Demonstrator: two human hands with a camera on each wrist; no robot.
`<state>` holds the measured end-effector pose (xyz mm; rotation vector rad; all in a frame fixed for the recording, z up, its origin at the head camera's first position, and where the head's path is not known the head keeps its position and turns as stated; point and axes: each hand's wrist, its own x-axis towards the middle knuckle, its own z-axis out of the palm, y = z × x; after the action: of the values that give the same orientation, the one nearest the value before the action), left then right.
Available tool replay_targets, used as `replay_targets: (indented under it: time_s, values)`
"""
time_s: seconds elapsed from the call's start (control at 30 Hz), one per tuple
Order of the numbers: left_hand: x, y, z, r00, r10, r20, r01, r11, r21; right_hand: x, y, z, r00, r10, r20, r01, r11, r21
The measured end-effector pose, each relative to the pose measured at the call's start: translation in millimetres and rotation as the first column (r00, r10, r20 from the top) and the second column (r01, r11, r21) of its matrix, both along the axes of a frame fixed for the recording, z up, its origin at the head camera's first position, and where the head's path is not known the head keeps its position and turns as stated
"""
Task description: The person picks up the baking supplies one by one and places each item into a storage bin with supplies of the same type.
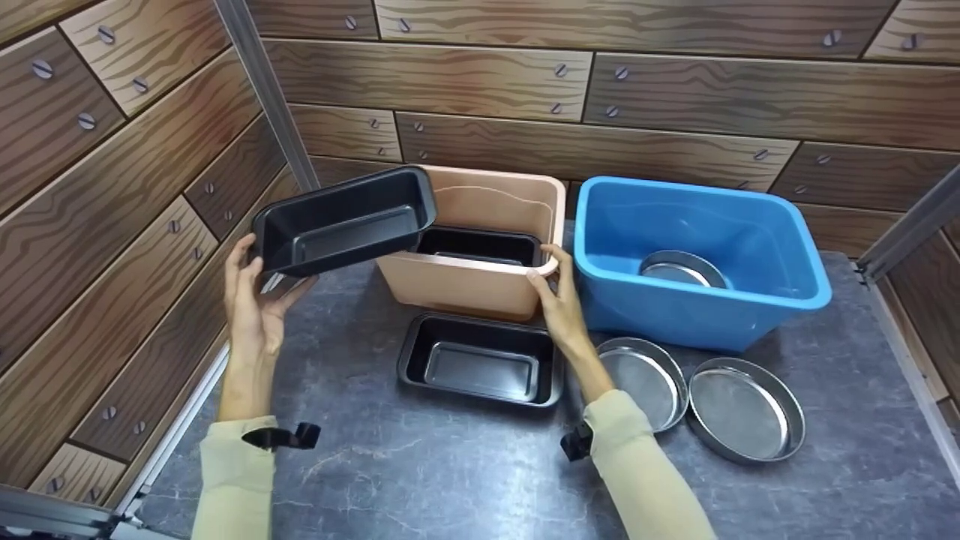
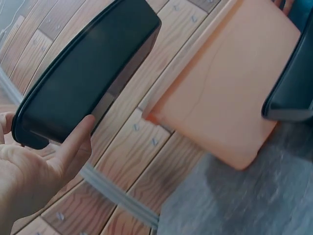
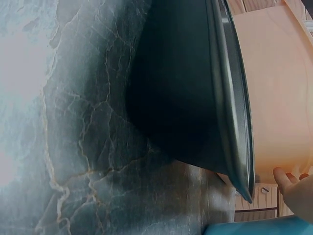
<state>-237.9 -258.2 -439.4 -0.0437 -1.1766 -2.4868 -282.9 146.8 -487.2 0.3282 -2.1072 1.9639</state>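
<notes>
My left hand [image 1: 255, 319] holds a dark loaf pan [image 1: 349, 232] by its left end, raised and tilted, its far end overlapping the peach bin's left side in the head view. In the left wrist view, the thumb lies along the underside of this pan [image 2: 83, 68]. My right hand [image 1: 561, 304] grips the front right rim of the peach bin [image 1: 457, 285]. Inside that bin sits another dark loaf pan [image 1: 480, 244]. A third loaf pan [image 1: 480, 371] rests on the table in front of the bin; its side fills much of the right wrist view.
To the right stands a blue bin [image 1: 690, 319] with a round metal pan [image 1: 679, 270] inside. Two more round pans, a left one [image 1: 641, 379] and a right one [image 1: 746, 412], lie on the grey table [image 1: 390, 480] before it. Wood-patterned walls [image 1: 480, 82] enclose the back and sides.
</notes>
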Motion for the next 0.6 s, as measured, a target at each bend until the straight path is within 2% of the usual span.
replay_targets:
  time_s: [0.3, 0.6]
  values:
    - [-19.3, 32.1, 5.2, 1.000, -0.016, 0.005, 0.016, 0.996, -0.083, 1.8, -1.3, 0.0, 1.000, 0.001, 0.008, -0.001, 1.000, -0.001]
    - [-38.8, 61.3, 7.6, 0.999, -0.011, 0.033, 0.014, 0.994, -0.109, 2.2, -2.3, 0.9, 1.000, 0.001, -0.005, -0.002, 1.000, -0.014]
